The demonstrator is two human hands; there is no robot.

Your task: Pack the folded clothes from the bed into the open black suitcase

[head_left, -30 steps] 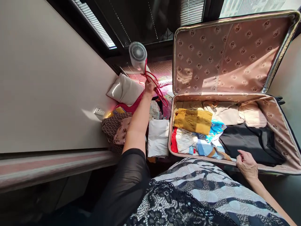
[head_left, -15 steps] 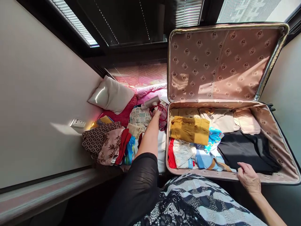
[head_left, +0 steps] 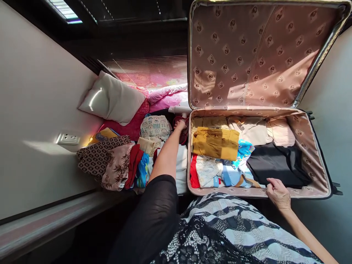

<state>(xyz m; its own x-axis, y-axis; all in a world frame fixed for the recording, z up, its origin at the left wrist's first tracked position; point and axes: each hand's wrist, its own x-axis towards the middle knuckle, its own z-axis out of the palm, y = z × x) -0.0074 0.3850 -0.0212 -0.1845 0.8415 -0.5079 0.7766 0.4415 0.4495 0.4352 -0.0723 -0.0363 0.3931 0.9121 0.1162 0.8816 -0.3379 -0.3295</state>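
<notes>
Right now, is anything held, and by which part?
Left hand at the handle of the hair dryer, right hand on the suitcase rim; neither grip is clear.

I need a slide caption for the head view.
Left hand by a white device beside an open suitcase of clothes, right hand at its rim.

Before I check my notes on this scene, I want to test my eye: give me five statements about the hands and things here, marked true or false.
1. The suitcase stands open. True.
2. The left hand is inside the suitcase. False: the left hand is outside it, near the white device.
3. The right hand is at the suitcase's near rim. True.
4. The mustard garment lies outside the suitcase. False: the mustard garment lies inside it.
5. The pillow is left of the suitcase. True.
</notes>
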